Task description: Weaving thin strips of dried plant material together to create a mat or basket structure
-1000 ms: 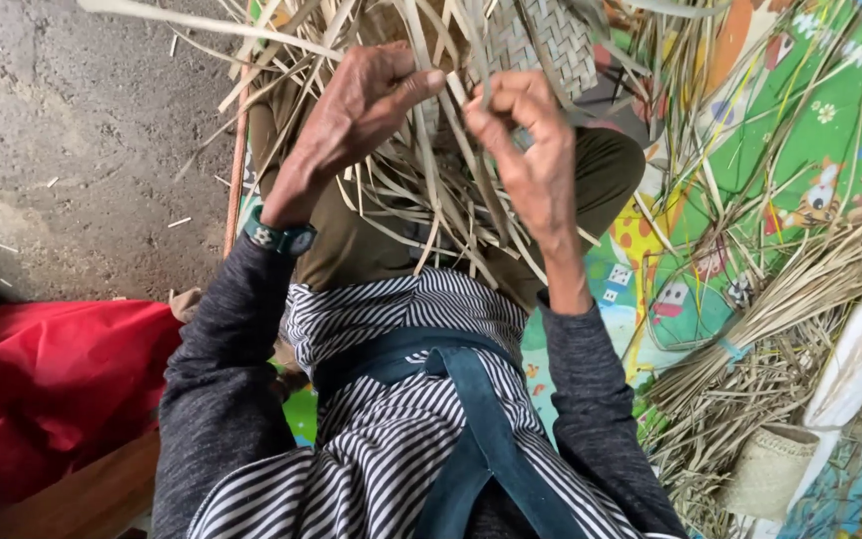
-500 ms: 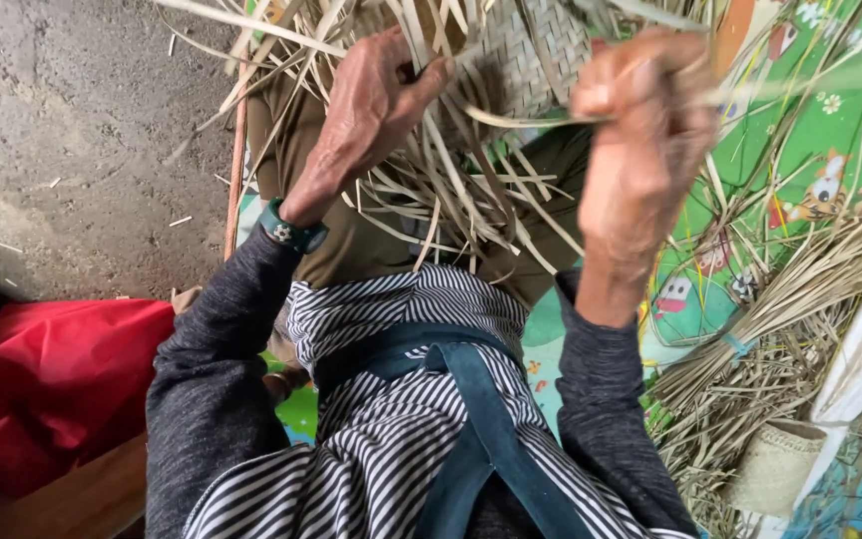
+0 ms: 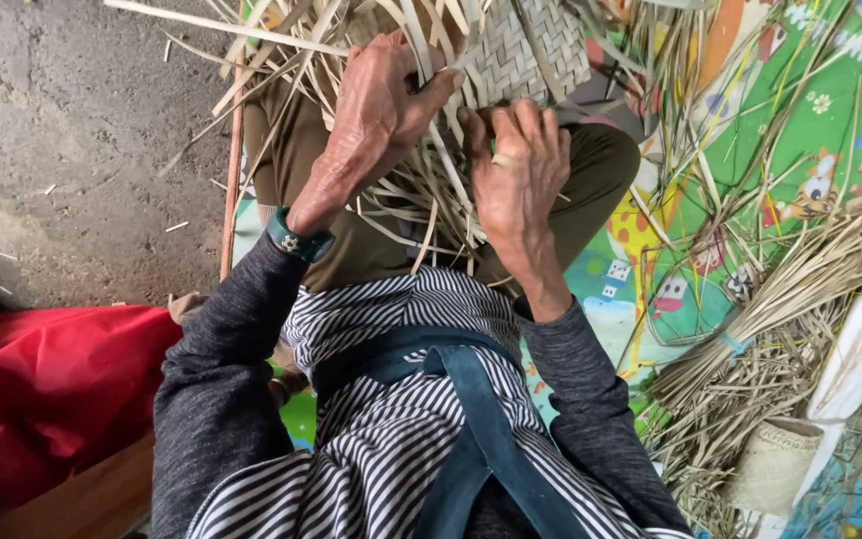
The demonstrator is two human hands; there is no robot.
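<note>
A partly woven mat of pale straw strips (image 3: pixel 526 50) was held over the lap, toward 12 o'clock in the view, with loose unwoven strips (image 3: pixel 421 200) fanning down and outward from it. The left hand (image 3: pixel 381 105) was laid on the strips at about 11 o'clock, its fingers curled over them and the thumb stretched toward the right – a few strips were pressed beneath it. The right hand (image 3: pixel 516 170) was set just beside it, at about 12 o'clock, fingers bent and closed around a small bunch of strips at the edge of the woven part; exactly which strip was pinched could not be told. A dark watch (image 3: pixel 298 240) was worn on the left wrist. A striped apron with blue straps (image 3: pixel 451 399) was seen at 6 o'clock. A red bag (image 3: pixel 47 389) was lying at 8 o'clock on the bare floor. At 4 o'clock a tied bundle of dry stalks (image 3: pixel 780 319) was resting on a colourful play mat (image 3: pixel 810 140), with a small woven cup (image 3: pixel 775 464) just below it – touching or not could not be told.
</note>
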